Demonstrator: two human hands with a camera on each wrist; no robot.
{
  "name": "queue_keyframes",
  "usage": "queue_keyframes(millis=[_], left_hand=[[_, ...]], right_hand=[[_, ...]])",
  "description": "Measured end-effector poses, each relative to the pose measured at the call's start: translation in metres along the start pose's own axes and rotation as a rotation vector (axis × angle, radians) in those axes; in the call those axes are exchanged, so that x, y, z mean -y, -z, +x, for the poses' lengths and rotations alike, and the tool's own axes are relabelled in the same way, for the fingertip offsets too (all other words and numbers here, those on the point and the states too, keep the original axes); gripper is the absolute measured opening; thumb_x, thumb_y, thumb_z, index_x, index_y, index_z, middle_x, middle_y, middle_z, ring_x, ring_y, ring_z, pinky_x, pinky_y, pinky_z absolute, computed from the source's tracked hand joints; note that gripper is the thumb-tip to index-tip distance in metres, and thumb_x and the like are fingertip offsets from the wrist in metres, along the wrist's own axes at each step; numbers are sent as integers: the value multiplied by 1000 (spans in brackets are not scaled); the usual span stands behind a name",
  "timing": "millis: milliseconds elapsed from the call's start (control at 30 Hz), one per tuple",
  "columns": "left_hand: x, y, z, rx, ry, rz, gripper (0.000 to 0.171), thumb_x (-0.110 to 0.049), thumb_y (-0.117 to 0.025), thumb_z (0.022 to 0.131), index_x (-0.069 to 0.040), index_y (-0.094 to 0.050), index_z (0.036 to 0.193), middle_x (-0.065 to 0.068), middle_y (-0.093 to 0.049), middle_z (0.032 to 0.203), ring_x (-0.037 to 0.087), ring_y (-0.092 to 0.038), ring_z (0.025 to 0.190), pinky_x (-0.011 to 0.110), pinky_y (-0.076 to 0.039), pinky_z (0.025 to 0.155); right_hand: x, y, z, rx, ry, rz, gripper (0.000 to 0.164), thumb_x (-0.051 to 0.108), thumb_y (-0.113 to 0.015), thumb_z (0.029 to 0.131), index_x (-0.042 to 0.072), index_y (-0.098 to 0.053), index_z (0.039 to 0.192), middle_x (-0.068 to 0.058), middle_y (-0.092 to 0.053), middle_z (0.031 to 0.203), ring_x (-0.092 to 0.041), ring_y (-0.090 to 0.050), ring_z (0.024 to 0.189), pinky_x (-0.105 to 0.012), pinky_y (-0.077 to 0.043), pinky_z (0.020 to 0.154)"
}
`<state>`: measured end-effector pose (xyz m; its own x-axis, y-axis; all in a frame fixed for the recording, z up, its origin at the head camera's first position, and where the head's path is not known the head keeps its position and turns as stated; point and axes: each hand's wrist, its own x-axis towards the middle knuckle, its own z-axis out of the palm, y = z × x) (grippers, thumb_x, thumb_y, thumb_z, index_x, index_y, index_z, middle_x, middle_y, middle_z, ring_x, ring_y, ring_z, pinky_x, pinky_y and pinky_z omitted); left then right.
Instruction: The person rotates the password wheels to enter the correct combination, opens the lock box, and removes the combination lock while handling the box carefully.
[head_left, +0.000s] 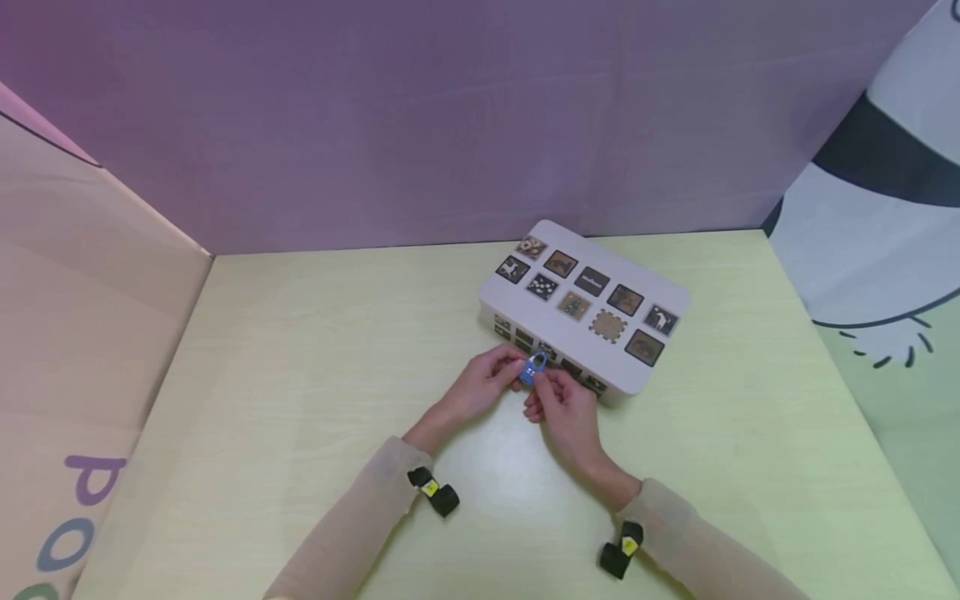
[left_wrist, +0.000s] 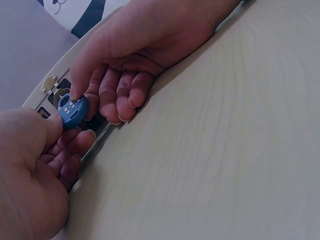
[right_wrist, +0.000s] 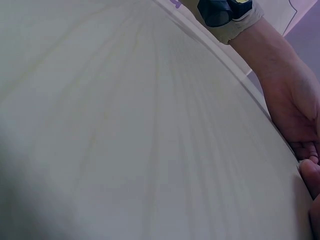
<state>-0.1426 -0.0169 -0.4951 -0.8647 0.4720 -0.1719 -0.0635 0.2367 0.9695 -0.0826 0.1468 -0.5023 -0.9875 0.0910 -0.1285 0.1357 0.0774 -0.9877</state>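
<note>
A small blue combination padlock (head_left: 528, 372) with number dials is held between both hands, just in front of a tin box's near side. My left hand (head_left: 480, 385) pinches one side of its body between thumb and fingers. From the other side, my right hand (head_left: 573, 417) grips it, the thumb near the dials (left_wrist: 70, 107). Whether the shackle is fastened I cannot tell. Behind the lock, a metal hasp (left_wrist: 50, 84) shows on the box's side in the left wrist view. The right wrist view leaves the padlock out of sight.
The white rectangular box (head_left: 555, 311) stands at an angle near the table's back edge, its lid printed with square pictures. The pale wooden table (head_left: 300, 358) has a purple wall panel (head_left: 420, 125) behind it and printed panels at both sides. Black straps with small devices circle both sleeves.
</note>
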Motion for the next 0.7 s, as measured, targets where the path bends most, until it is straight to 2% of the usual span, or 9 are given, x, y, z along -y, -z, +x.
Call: queue_keyframes(millis=[700], left_hand=[[2,0,1,4,-8,1,21,-19,-51,109,-9,-65,121,5,-69,99,17,-65,91,35,-56,90]], right_hand=[[0,0,0,-3,19,-7,22,15,-56,107,-4,-67,112,-19,-69,82,-17,-68,64,-32,-63,60]])
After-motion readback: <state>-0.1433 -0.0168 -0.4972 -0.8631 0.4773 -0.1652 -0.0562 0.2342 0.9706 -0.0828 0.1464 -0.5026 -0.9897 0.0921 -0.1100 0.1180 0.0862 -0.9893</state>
